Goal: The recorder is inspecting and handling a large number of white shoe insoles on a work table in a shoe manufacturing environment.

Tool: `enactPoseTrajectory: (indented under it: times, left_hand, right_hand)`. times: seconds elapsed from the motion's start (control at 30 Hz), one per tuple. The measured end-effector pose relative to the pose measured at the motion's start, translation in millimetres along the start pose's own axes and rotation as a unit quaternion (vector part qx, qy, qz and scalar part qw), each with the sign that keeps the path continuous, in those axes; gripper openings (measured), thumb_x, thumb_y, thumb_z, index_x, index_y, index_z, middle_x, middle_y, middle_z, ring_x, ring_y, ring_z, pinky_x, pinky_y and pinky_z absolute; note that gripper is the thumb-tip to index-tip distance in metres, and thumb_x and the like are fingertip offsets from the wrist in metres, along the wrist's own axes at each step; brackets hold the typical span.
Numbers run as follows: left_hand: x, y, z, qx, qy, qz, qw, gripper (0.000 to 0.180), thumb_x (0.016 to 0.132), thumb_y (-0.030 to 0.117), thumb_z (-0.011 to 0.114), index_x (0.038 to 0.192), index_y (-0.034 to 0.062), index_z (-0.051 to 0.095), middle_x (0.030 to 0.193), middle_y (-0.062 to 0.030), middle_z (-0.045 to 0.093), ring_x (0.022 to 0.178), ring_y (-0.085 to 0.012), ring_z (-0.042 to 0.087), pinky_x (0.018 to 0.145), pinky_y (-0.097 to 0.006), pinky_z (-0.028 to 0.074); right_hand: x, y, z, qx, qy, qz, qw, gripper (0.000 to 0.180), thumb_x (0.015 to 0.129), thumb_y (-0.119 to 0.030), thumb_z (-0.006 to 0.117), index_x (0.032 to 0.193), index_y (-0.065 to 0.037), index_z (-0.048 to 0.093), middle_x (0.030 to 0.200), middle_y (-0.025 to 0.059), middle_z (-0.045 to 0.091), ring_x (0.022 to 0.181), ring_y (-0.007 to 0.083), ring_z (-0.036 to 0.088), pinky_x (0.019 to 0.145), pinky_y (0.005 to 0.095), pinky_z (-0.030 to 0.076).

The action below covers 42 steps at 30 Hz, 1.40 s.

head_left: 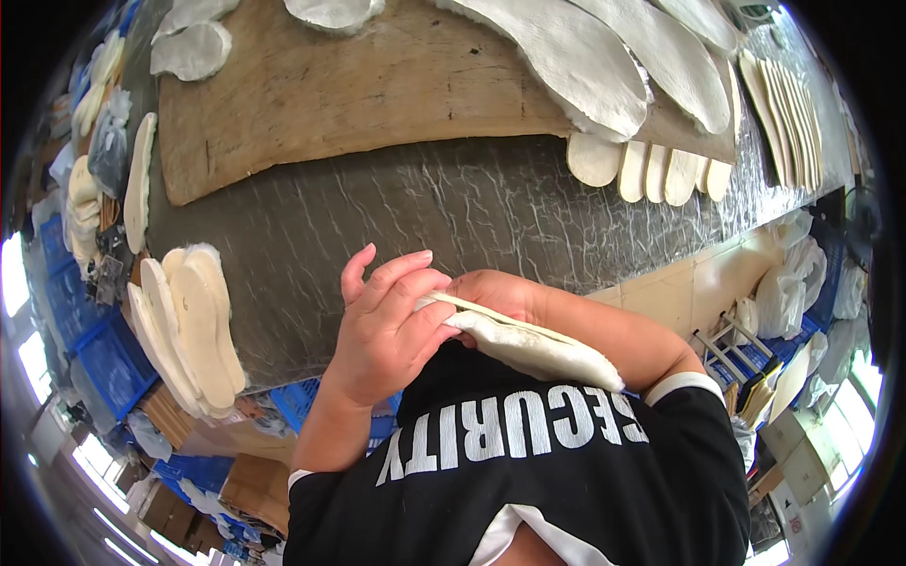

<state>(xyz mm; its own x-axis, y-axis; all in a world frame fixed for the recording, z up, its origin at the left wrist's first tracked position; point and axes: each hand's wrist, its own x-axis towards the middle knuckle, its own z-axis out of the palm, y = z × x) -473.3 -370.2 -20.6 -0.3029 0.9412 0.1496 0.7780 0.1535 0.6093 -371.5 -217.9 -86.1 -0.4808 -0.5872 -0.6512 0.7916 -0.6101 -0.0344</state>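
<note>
A cream-white, foot-shaped insole of soft fleecy material with a thin flat backing layer (528, 344) is held clear of the grey bench, just in front of its near edge and close to the body. It is turned on edge, so that the pale backing shows as a narrow line along its top. One end is pinched between the fingers; the other end points toward the right.
</note>
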Motion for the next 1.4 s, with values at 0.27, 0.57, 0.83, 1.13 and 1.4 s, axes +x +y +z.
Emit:
enactPoseTrajectory:
  times: [0.27,0.57,0.83,1.13,1.4]
  left_hand:
    - [3,2,11,-0.009,-0.022,0.039,0.999,0.008,0.077,0.009,0.068,0.081,0.0115,0.062,0.104,-0.0038,0.063,0.106,-0.0251,0.062,0.103,-0.056,0.034]
    - [6,3,26,-0.075,0.007,0.038,0.996,0.020,0.072,0.005,0.071,0.085,0.0132,0.059,0.093,-0.0025,0.064,0.079,-0.0209,0.064,0.094,-0.054,0.037]
    - [2,7,21,-0.072,-0.041,0.000,0.997,0.017,0.075,0.007,0.073,0.080,0.0107,0.057,0.082,-0.0012,0.063,0.071,-0.0202,0.061,0.091,-0.049,0.036]
    - [-1,12,26,-0.050,-0.022,-0.023,0.998,0.016,0.076,0.006,0.073,0.080,0.0086,0.057,0.081,-0.0026,0.063,0.068,-0.0210,0.061,0.089,-0.049,0.038]
    - [-6,16,26,-0.036,-0.008,-0.039,0.999,0.019,0.073,0.007,0.075,0.084,0.0100,0.060,0.083,-0.0002,0.065,0.070,-0.0196,0.061,0.090,-0.049,0.038]
  right_hand:
    - [-2,8,-7,0.054,-0.007,0.028,0.998,0.022,0.101,-0.022,0.052,0.103,-0.004,0.065,0.072,0.0025,0.061,0.051,0.0077,0.056,0.039,0.0208,0.043]
    - [1,30,-26,-0.004,-0.079,0.023,0.997,0.019,0.095,-0.019,0.059,0.105,-0.004,0.063,0.080,0.0077,0.064,0.067,0.0153,0.062,0.060,0.0305,0.053]
    - [-37,-1,-74,-0.294,-0.058,-0.245,0.922,0.039,0.099,-0.032,0.056,0.121,-0.001,0.061,0.112,0.0101,0.067,0.101,0.0178,0.065,0.085,0.0328,0.053]
    - [-78,-4,-24,-0.723,0.111,-0.302,0.611,0.037,0.066,-0.035,0.081,0.092,-0.011,0.071,0.077,0.0091,0.069,0.078,0.0311,0.067,0.073,0.0413,0.050]
    - [-63,17,-24,-0.703,0.186,-0.441,0.526,0.021,0.070,-0.027,0.076,0.078,-0.012,0.064,0.069,0.0035,0.064,0.073,0.0230,0.064,0.073,0.0366,0.046]
